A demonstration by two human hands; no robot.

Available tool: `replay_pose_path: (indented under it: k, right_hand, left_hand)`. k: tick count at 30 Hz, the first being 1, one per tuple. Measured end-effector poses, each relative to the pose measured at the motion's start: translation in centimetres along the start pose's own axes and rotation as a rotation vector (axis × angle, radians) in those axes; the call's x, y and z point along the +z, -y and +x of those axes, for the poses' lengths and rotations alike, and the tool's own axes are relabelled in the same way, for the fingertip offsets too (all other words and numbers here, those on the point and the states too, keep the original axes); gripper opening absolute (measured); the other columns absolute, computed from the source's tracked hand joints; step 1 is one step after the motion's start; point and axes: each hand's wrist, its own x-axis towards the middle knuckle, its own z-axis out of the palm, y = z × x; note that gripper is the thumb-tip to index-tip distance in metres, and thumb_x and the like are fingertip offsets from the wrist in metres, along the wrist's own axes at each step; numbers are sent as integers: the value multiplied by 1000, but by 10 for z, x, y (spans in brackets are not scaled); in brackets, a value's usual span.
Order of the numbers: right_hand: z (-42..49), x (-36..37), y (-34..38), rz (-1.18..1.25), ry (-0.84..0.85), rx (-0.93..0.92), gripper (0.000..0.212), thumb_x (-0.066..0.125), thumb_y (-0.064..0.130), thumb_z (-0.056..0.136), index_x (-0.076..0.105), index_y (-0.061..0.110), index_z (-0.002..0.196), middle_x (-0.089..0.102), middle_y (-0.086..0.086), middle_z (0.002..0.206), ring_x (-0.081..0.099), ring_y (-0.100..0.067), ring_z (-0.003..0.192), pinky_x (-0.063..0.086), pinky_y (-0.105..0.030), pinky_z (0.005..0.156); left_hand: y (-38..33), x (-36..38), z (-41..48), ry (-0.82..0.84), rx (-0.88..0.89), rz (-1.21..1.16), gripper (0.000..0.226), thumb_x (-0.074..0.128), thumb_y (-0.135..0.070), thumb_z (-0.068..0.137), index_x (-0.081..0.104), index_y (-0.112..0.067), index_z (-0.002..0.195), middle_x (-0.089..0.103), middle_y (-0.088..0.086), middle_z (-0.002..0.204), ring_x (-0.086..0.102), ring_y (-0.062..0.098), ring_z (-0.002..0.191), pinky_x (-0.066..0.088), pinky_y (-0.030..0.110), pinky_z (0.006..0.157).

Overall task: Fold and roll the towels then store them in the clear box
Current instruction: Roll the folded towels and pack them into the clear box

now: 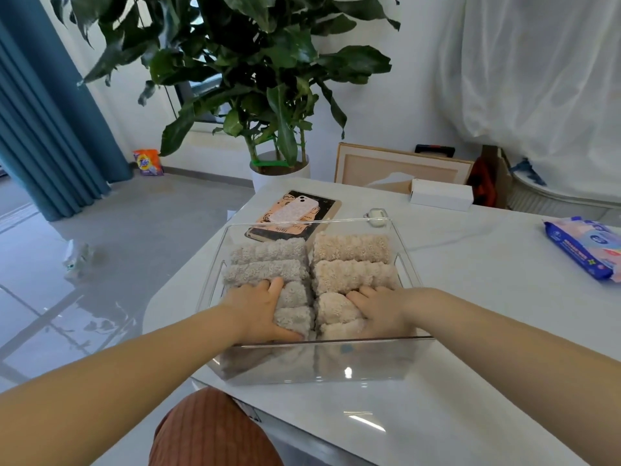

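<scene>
White table [437,415] bears the clear box [336,368], inside which left hand [258,311] grips a fluffy grey roll [293,320], right hand [381,312] fingers flat on a beige roll [336,309].

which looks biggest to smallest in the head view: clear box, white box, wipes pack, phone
1. clear box, by far the largest
2. wipes pack, though the frame edge cuts it off
3. white box
4. phone, nearly like the white box; both lie farther off, so unsure
</scene>
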Motion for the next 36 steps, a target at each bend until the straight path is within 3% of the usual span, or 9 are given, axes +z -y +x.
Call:
replay_pose_path:
  k: [4, 8, 15, 20, 23, 26, 30, 33, 36]
  right_hand:
    - [-36, -23, -10, 199, -253, -41, 57, 52, 58, 86, 52, 16, 126, 54, 0, 121, 51, -20, 110, 45, -39, 94]
    - [-38, -14, -22, 282, -789, 279, 34, 53, 37, 91, 52, 14, 116, 47, -7, 117, 43, -27, 110, 45, -39, 87]
    - [-12, 8, -29, 662, -680, 467, 13, 43, 11, 94, 32, 9, 102, 43, -5, 73, 45, -23, 65, 35, -33, 55]
    - [-12, 12, -29, 472, -623, 548, 24, 39, 5, 89, 29, 12, 109, 37, 1, 67, 43, -23, 63, 27, -31, 49]
    - [-10, 9, -31, 480, -584, 539, 24, 36, 4, 88, 26, 14, 107, 39, 2, 69, 39, -18, 59, 25, -30, 47]
    - [-14, 3, -27, 427, -615, 571, 36, 45, 5, 86, 36, 10, 121, 51, -4, 92, 47, -23, 75, 33, -30, 54]
    - [-15, -6, -18, 480, -1005, 186, 36, 61, 7, 77, 56, 8, 113, 53, -9, 106, 48, -25, 92, 40, -32, 71]
    - [-15, -28, 20, 773, -577, -332, 13, 54, 23, 89, 61, 15, 95, 55, 3, 88, 48, -11, 80, 42, -27, 70]
    - [2, -27, 63, 592, -262, -401, 35, 62, 41, 85, 57, 14, 106, 53, -1, 104, 48, -14, 94, 43, -31, 77]
  left_hand:
    - [17, -20, -16, 39, 58, -273, 107, 25, -96, 61, 23, -26, 142, 36, 0, 145, 42, 19, 125, 38, 41, 104]
    - [44, -22, -20, -499, -191, -186, 70, 32, -70, 86, 49, -15, 125, 49, 7, 124, 48, 26, 109, 44, 44, 91]
    - [40, 1, -10, -376, -710, -381, 48, 46, -49, 93, 37, -3, 100, 60, 26, 98, 59, 40, 84, 46, 41, 66]
    - [21, -14, -15, -893, -183, -121, 58, 55, -54, 85, 48, -5, 115, 50, 17, 110, 49, 33, 98, 43, 46, 81]
    - [13, -23, -12, -529, 367, -154, 47, 55, -55, 82, 52, -21, 114, 53, -4, 107, 53, 13, 92, 51, 33, 74]
    - [8, -23, -6, -154, 382, -86, 68, 62, -69, 67, 47, -25, 116, 50, -8, 109, 55, 11, 90, 52, 29, 71]
    - [11, -41, -15, -124, 339, -33, 61, 62, -73, 62, 43, -25, 95, 53, -10, 87, 53, 6, 65, 38, 17, 50]
    - [23, -52, -35, 60, 197, 38, 65, 72, -71, 56, 49, -21, 92, 59, -7, 82, 61, 13, 65, 43, 23, 48]
    - [21, -50, -35, 320, 71, 46, 62, 74, -58, 65, 56, -14, 104, 63, 2, 97, 66, 23, 84, 51, 32, 63]
